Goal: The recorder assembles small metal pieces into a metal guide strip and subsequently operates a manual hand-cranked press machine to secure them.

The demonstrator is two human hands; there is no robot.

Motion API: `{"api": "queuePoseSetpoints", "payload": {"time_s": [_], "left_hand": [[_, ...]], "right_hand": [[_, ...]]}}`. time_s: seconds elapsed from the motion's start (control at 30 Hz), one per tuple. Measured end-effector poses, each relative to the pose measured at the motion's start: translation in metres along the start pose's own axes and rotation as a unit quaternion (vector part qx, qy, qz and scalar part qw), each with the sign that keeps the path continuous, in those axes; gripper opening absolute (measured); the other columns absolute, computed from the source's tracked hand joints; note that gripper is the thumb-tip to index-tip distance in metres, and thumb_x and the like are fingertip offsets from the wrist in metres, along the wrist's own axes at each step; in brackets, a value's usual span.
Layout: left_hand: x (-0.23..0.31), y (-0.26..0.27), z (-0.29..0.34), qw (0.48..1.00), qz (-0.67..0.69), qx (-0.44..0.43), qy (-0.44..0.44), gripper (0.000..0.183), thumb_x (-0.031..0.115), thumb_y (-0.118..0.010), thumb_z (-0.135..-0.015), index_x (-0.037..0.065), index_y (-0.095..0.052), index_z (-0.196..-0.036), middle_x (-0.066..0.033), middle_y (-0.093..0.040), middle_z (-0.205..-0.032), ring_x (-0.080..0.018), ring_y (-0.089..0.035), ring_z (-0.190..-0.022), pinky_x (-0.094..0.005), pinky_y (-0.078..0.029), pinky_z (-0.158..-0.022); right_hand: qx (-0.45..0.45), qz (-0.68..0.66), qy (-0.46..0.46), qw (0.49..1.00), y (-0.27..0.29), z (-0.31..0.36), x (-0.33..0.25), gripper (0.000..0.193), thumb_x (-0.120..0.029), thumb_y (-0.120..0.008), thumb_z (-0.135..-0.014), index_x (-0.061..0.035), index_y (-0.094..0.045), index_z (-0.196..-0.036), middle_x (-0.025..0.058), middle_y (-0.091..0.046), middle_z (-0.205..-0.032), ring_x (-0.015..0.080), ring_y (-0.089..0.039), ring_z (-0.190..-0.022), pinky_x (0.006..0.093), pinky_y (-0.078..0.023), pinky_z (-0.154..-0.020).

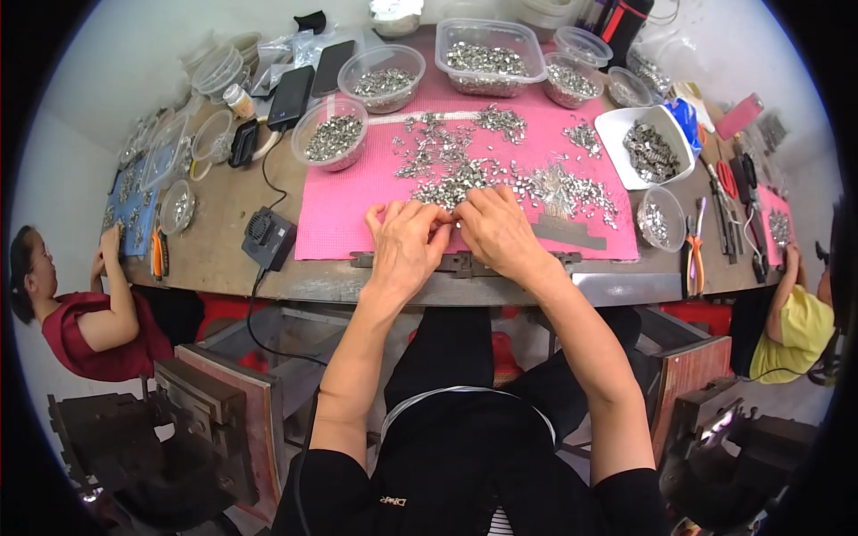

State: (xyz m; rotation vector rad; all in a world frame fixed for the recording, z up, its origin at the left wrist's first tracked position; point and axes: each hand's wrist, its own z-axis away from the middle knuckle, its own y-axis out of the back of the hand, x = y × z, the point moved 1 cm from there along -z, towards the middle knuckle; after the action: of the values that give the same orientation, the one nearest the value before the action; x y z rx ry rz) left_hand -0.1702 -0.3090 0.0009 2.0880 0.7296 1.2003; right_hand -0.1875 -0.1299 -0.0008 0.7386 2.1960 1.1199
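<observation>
Both hands meet at the near edge of a pink mat (335,214), fingertips close together. My left hand (405,239) is closed in a pinch, and my right hand (498,230) is pinched just beside it. Whatever sits between the fingers is too small and too covered to name. Just beyond the fingertips lies a heap of small shiny metal pieces (460,181). Under the hands a dark metal bar fixture (463,264) runs along the table edge. Right of my right hand, a flat grey metal strip (572,234) lies on the mat beside thin upright metal pieces (556,202).
Plastic tubs (487,67) of metal pieces stand at the back, with a round tub (332,134) at left. A white tray (645,147) holds darker metal parts. A black corded device (269,239) and orange-handled pliers (693,255) flank the mat. People work at both sides.
</observation>
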Motion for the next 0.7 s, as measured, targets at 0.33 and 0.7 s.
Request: {"api": "queuePoseSetpoints", "payload": {"time_s": [0.33,0.7], "left_hand": [[0.003,-0.002,-0.006,0.997,-0.056,0.002,-0.055,0.009,0.017,-0.077,-0.083,0.017,-0.077,-0.092,-0.0022,-0.063,-0.084,-0.0235,-0.058,-0.092,-0.0553,-0.031,-0.105],[0.007,-0.006,-0.01,0.995,-0.067,-0.008,-0.07,0.008,0.014,-0.076,-0.083,0.013,-0.073,-0.09,-0.001,-0.065,-0.086,-0.0233,-0.058,-0.093,-0.0574,-0.03,-0.105]], "right_hand": [[-0.002,-0.08,-0.102,0.992,0.047,0.042,0.011,0.009,-0.004,-0.07,-0.085,-0.006,-0.065,-0.092,0.0079,-0.06,-0.087,0.026,-0.061,-0.083,0.0381,-0.042,-0.079],[0.027,-0.04,-0.085,0.995,0.066,0.078,-0.002,0.016,0.0,-0.07,-0.082,-0.0044,-0.061,-0.095,0.0079,-0.058,-0.092,0.0277,-0.056,-0.089,0.0402,-0.042,-0.081]]}}
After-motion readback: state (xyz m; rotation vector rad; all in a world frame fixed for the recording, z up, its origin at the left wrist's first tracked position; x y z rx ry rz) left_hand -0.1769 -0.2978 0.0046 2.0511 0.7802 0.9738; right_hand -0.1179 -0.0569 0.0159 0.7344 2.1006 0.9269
